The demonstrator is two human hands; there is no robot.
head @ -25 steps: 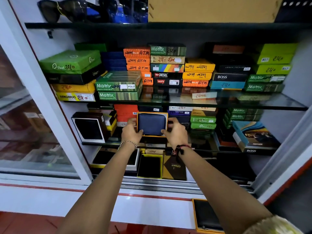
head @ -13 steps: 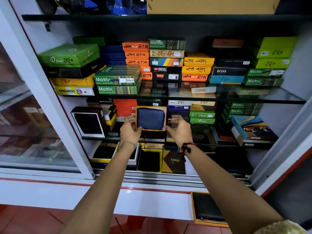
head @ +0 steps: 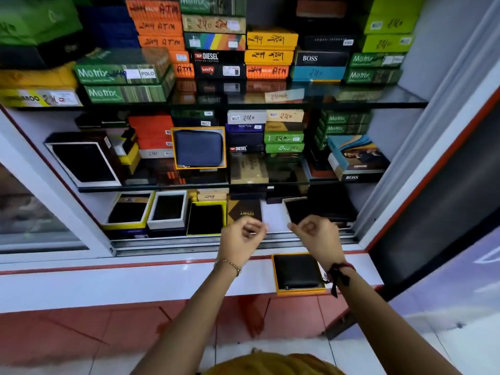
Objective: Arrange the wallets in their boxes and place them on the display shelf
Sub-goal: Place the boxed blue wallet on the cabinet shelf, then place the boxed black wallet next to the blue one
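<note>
A blue zip wallet in an orange-rimmed box (head: 198, 148) stands upright on the middle glass shelf (head: 151, 188), leaning on the stacked boxes behind it. A black wallet in an orange-rimmed box (head: 297, 272) lies flat on the white ledge (head: 108, 282) in front of the cabinet. My left hand (head: 240, 239) and my right hand (head: 315, 236) hover over the cabinet's bottom track, just above that black wallet box. Both hands have loosely curled fingers and hold nothing.
Stacks of coloured wallet boxes (head: 216, 44) fill the top shelf. Open boxes with black wallets (head: 167, 209) line the bottom shelf, one yellow-rimmed (head: 207, 219). A white-framed box (head: 86, 162) leans at the middle shelf's left. A glass sliding door (head: 32, 212) is at left.
Both hands let go of the blue wallet box, which stays upright on the middle shelf, and drew back down toward the ledge. The camera tilted downward.
</note>
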